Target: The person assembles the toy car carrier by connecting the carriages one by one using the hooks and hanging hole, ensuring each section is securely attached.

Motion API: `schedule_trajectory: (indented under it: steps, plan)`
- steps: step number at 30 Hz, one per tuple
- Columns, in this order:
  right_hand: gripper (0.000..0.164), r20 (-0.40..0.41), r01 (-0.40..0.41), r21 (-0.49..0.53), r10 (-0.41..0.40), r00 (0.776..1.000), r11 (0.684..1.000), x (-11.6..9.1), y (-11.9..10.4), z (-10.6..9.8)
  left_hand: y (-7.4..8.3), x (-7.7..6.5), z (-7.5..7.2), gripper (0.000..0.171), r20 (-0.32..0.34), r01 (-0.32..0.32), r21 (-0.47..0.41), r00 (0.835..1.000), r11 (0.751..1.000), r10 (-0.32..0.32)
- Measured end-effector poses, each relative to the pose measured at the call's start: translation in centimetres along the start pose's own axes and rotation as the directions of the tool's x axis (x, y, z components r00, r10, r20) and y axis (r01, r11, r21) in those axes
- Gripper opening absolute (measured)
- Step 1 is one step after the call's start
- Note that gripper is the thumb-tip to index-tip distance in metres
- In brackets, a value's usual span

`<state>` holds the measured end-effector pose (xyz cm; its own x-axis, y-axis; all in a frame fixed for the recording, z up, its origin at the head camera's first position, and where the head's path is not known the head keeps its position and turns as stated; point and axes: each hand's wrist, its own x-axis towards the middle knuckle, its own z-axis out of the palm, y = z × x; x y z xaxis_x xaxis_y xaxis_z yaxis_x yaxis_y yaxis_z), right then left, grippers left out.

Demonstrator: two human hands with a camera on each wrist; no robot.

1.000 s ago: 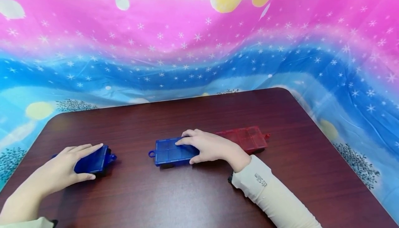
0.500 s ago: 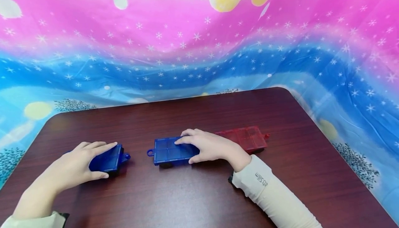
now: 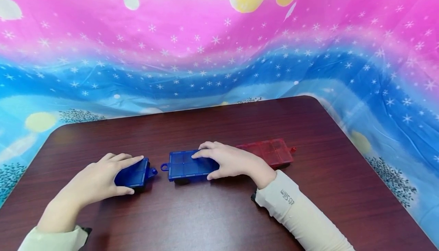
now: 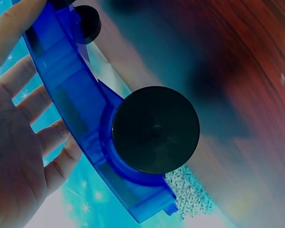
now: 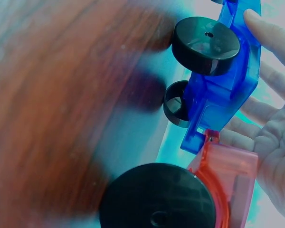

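Observation:
My left hand (image 3: 97, 176) grips a translucent blue toy car base (image 3: 133, 174) across its width, thumb on the near side and fingers on the far side. A small blue hitch (image 3: 152, 172) sticks out at its right end, and large black wheels (image 4: 156, 130) show in the left wrist view. My right hand (image 3: 233, 161) holds a second blue car base (image 3: 181, 165) by its sides; a blue ring (image 3: 165, 167) on its left end faces the hitch across a short gap. Behind it is a red car base (image 3: 267, 152), meeting the blue one at a red link (image 5: 212, 137). My right hand partly hides that junction in the head view.
All the cars stand on a dark wood-grain table (image 3: 192, 213) with rounded far corners. A pink and blue snowflake-patterned cloth (image 3: 192, 53) hangs behind the table and along its right side.
My left hand has moved to the right with its blue car base, narrowing the gap to the ringed one. My right hand and the two cars by it have stayed nearly still.

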<state>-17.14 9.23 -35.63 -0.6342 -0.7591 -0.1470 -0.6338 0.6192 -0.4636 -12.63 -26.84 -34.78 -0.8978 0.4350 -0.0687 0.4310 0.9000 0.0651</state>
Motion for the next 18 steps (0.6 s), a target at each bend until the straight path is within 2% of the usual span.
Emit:
schedule_trajectory:
  steps: [7, 18]
  plan:
    - [0.064, 0.003, 0.014, 0.016, -0.014, 1.0, 1.0, -0.2, -0.1, -0.2, 0.8, 0.6, 0.1, 0.084, 0.019, -0.004, -0.004, 1.0, 1.0, 0.004]
    - [0.064, 0.011, 0.016, 0.006, -0.016, 1.0, 1.0, 0.1, 0.2, 0.0, 1.5, 1.3, 0.3, 0.085, 0.011, -0.021, -0.003, 1.0, 1.0, 0.021]
